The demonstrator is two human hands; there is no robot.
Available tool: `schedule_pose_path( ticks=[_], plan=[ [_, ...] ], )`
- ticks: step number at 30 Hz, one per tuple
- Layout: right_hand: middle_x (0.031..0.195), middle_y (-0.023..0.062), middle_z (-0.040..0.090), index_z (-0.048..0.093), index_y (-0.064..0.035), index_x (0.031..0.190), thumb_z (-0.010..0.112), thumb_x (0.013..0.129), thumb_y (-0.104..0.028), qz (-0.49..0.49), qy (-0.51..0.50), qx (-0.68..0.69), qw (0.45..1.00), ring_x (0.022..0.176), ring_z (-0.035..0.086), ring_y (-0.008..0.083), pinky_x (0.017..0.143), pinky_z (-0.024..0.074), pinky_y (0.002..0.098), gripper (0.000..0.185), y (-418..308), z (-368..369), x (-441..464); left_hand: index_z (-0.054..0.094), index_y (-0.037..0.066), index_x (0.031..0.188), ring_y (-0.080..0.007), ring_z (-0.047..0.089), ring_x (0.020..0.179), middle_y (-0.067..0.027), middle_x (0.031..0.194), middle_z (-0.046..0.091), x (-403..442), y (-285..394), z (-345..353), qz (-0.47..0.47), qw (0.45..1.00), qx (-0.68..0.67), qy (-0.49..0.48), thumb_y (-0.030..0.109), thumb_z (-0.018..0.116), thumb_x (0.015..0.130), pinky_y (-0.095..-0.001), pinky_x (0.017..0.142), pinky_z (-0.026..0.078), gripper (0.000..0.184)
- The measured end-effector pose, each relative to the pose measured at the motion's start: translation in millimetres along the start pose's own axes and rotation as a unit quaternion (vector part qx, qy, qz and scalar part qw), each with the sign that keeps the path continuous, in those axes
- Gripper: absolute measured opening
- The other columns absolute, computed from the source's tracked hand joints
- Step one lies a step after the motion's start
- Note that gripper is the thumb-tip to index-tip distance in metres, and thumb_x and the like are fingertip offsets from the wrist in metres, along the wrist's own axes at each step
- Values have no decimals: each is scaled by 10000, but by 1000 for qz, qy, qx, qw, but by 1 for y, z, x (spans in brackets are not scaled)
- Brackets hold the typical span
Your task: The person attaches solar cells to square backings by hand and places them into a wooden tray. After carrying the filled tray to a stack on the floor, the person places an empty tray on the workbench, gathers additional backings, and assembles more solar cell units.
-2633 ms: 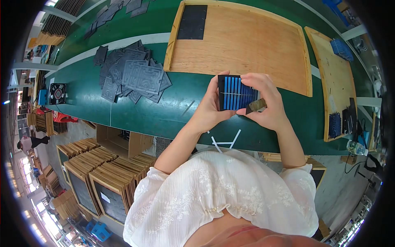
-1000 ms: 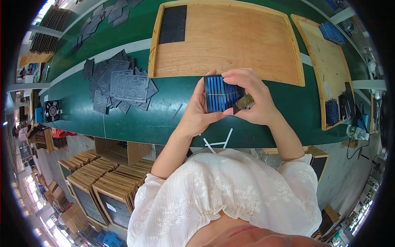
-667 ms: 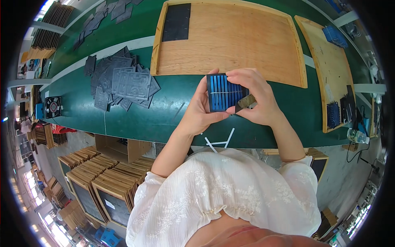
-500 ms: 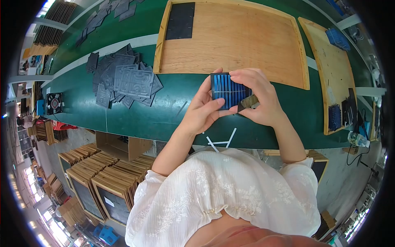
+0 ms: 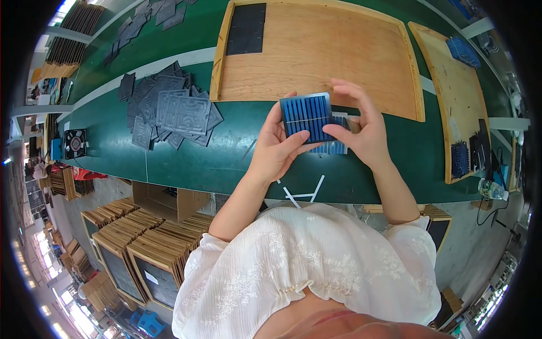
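A small solar panel [image 5: 305,110], dark blue with stripes and a thin silver line across it, is held up in front of me. My left hand [image 5: 275,144] grips its left side, the thumb pressed on its face. My right hand [image 5: 364,127] is at the right edge; its thumb touches the panel's lower right corner while the fingers stand apart from it. Behind and below lies a second striped blue panel [image 5: 337,148], partly covered by the first panel and my right hand. Narrow white strips [image 5: 305,196] rest near the table edge.
A wood-framed board [image 5: 339,56] with a black sheet [image 5: 247,29] lies ahead on the green table [image 5: 226,169]. Left is a pile of grey embossed plates [image 5: 180,113]. A second wooden tray [image 5: 443,85] holds blue pieces at right. Framed boards [image 5: 147,243] stand stacked below left.
The panel has moved slightly up and left and tilted. My right fingers have come off its upper edge and spread. A brownish piece by my right hand no longer shows; the second panel now does.
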State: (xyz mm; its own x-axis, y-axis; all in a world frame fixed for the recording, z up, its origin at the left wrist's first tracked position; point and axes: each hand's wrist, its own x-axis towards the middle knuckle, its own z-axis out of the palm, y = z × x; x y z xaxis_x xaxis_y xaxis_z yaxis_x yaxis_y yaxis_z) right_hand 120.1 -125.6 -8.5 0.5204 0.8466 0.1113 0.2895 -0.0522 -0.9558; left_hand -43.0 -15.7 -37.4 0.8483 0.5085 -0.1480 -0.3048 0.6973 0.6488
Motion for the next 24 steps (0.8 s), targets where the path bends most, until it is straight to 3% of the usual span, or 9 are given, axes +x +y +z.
schedule_pose_path(
  ticks=[1, 4, 9, 13, 18, 21, 24],
  plan=[
    [1319, 55, 586, 564, -85, 1278, 837, 735, -92, -24, 6, 53, 998, 1185, 574, 170, 800, 553, 282, 607, 15, 6, 0, 208, 63, 1530, -305, 603, 1189, -184, 1341, 515, 0, 0, 0, -2, 1000, 3, 3, -127, 523, 918, -480, 942, 573, 714],
    [1247, 47, 604, 556, -75, 1282, 827, 742, -58, 25, -11, 122, 992, 1161, 580, 159, 790, 552, 268, 604, 22, 12, -1, 206, 62, 1522, -272, 610, 1179, -170, 1320, 529, 1, 0, -1, -5, 1000, 16, 12, -129, 523, 923, -456, 941, 577, 703],
    [1196, 35, 610, 550, -82, 1285, 808, 750, -25, 33, -18, 101, 994, 1107, 583, 137, 766, 547, 252, 596, 22, 15, -3, 223, 47, 1517, -319, 618, 1167, -199, 1328, 529, 2, -2, -1, 4, 999, 41, 25, -135, 523, 911, -480, 917, 586, 700],
    [1203, 24, 612, 551, -82, 1278, 797, 756, -17, 41, -8, 134, 990, 1075, 583, 131, 765, 542, 255, 580, 22, 19, -3, 238, 54, 1506, -252, 628, 1147, -163, 1311, 547, 1, -1, 0, -3, 998, 58, 25, -134, 515, 916, -425, 907, 597, 678],
    [1224, 20, 611, 551, -75, 1273, 780, 767, 2, 60, -1, 151, 987, 1039, 582, 131, 829, 523, 271, 561, 19, 20, -3, 259, 51, 1497, -240, 633, 1133, -153, 1301, 552, 2, -2, -1, -7, 997, 74, 34, -146, 516, 902, -412, 889, 607, 678],
    [1226, 23, 614, 549, -65, 1274, 766, 773, 20, 41, 2, 151, 988, 1016, 581, 132, 868, 507, 279, 553, 25, 21, -3, 242, 29, 1508, -300, 633, 1144, -204, 1298, 555, 2, -2, 1, 3, 995, 87, 40, -153, 512, 899, -449, 902, 597, 691],
    [1219, 27, 620, 546, -56, 1276, 756, 778, 35, 33, 1, 157, 987, 998, 581, 134, 886, 497, 285, 548, 25, 21, -3, 251, 34, 1505, -290, 638, 1135, -198, 1292, 560, 2, -2, 1, 3, 995, 93, 42, -159, 508, 896, -448, 897, 600, 689]
  ],
)
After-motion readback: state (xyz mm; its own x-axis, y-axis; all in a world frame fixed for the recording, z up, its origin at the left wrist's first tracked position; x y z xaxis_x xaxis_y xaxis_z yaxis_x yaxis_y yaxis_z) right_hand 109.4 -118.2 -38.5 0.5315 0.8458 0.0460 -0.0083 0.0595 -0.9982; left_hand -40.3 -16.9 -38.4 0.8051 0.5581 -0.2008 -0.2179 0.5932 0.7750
